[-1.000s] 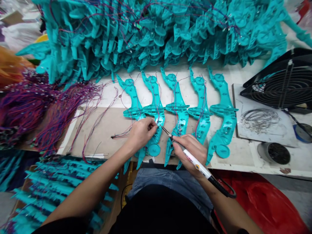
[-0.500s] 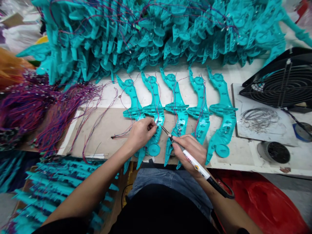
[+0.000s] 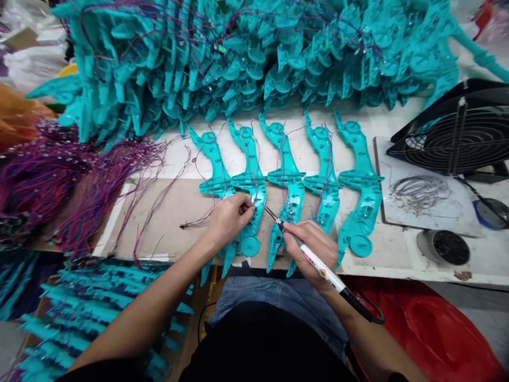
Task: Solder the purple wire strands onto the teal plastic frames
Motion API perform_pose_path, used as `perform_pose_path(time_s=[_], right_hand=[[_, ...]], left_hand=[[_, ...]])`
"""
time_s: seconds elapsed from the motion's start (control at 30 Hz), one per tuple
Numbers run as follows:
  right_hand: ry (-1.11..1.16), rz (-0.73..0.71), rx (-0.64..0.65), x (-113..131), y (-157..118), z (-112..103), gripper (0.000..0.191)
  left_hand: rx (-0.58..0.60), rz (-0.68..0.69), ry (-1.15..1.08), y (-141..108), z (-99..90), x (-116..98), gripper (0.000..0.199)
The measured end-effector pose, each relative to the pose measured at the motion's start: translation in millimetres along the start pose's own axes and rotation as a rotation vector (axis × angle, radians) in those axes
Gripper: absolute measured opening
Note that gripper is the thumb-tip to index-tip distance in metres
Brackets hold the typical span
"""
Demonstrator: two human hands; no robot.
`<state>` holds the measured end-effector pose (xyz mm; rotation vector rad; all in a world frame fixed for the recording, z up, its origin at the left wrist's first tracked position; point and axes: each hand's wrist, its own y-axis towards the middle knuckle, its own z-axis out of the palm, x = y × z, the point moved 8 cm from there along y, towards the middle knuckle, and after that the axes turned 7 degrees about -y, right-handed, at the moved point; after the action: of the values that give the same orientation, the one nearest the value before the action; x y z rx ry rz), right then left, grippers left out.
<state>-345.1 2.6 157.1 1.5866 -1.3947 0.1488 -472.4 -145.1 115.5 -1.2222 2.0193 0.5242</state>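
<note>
My left hand [image 3: 233, 216] is closed in a pinch over the second teal plastic shell [image 3: 250, 229] from the left. A thin red-and-blue wire [image 3: 256, 185] runs down that shell to the fingertips, which partly hide its end. My right hand [image 3: 312, 246] is wrapped around a white soldering iron [image 3: 312, 258]. The iron's metal tip points left, just off the shell's right edge and close to my left fingertips. Several similar shells lie in a row on the bench, among them one at the right end [image 3: 366, 204]; most have thin wires lying over them.
A tall pile of teal shells [image 3: 254, 58] fills the back. Bundles of red and blue wires [image 3: 115, 185] lie at left. To the right are a black fan [image 3: 461, 127], coiled solder wire [image 3: 417, 193] on a board and a dark-filled tin [image 3: 443, 248]. More shells [image 3: 79, 313] are stacked lower left.
The soldering iron's tip has moved slightly right, away from the second shell. My left hand stays pinched in nearly the same place. The whole view has shifted a little.
</note>
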Motion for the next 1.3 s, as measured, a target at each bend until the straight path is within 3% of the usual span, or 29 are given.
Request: perform_pose_path(time_s=[0.13,0.53,0.9,1.3], right_hand=[[-0.011,0.029,-0.031,3.7,3.5,-7.3,0.027],[-0.109,0.100,-0.195,-2.7,-1.8,-55.2,0.026],[0.029,0.015,0.047,4.2,-0.4,-2.0,0.023],[-0.029,-0.019,0.070,10.2,3.6,5.9,0.021]], left_hand=[[-0.003,0.007,0.000,-0.3,0.6,0.0,0.008],[-0.014,0.012,-0.007,-3.5,0.5,-1.8,0.010],[-0.013,-0.003,-0.007,-3.6,2.0,0.1,0.010],[-0.036,-0.004,-0.005,-2.6,2.4,-0.1,0.007]])
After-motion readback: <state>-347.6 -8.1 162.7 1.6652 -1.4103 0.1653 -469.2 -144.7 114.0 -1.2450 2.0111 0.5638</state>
